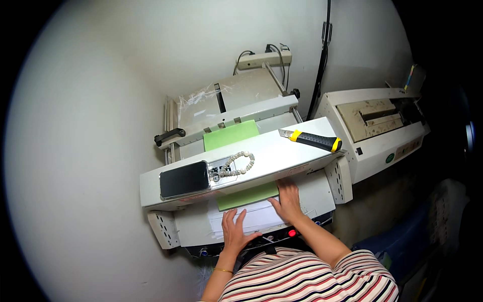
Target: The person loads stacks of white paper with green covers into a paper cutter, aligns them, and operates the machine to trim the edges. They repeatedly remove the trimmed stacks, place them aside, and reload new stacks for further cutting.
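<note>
A green sheet or stack (246, 196) lies on the bed of a paper cutter (193, 224) and runs under its white crossbeam; more green shows behind the beam. Loose white paper (261, 213) is spread in front of it. My left hand (234, 234) rests at the front left of the white paper, fingers stretched and thumb spread wide. At the right end of the green edge lies my right hand (289, 202), its fingers extended beneath the beam and its thumb apart, touching the green and white paper. Neither hand grips anything visible.
On the crossbeam lie a dark phone (184, 180) with a beaded strap (242, 163) and a black-and-yellow utility knife (314, 140) with its blade out. Paper shreds (201, 98) litter the rear bed. Another machine (375, 131) stands right; a red button (292, 233) glows in front.
</note>
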Tool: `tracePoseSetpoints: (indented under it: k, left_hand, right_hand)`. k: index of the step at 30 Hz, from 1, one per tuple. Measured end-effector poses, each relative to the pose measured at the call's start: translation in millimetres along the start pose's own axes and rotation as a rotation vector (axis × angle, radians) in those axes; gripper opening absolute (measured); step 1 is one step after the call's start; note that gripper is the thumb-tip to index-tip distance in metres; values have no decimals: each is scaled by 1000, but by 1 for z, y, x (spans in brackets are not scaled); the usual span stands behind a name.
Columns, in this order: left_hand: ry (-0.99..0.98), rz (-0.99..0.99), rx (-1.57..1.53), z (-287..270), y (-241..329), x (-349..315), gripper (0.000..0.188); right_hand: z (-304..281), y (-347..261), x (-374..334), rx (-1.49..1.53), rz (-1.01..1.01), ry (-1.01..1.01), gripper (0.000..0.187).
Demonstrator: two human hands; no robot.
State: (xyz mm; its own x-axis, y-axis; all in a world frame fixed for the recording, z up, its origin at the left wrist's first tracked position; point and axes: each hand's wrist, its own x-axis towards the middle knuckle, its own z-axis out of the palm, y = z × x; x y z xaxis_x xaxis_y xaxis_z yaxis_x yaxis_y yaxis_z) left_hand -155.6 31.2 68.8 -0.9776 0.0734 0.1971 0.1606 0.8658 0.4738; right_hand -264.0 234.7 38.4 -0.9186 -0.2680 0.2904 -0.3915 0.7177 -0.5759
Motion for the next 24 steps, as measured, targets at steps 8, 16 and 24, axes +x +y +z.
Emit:
tracePoseSetpoints:
  k: [8,16,24]
  left_hand:
    - [260,-330,-32,22,-60,26,74]
    - [247,-236,77,27,-65,26,65]
    - [263,-199,133,31,-69,25,62]
  right_hand:
    - [-3,3,-1,-26,-63,39,68]
    - [-8,8,-2,-13,-57,54,57]
    - [-6,15,1,-81,-93,51,56]
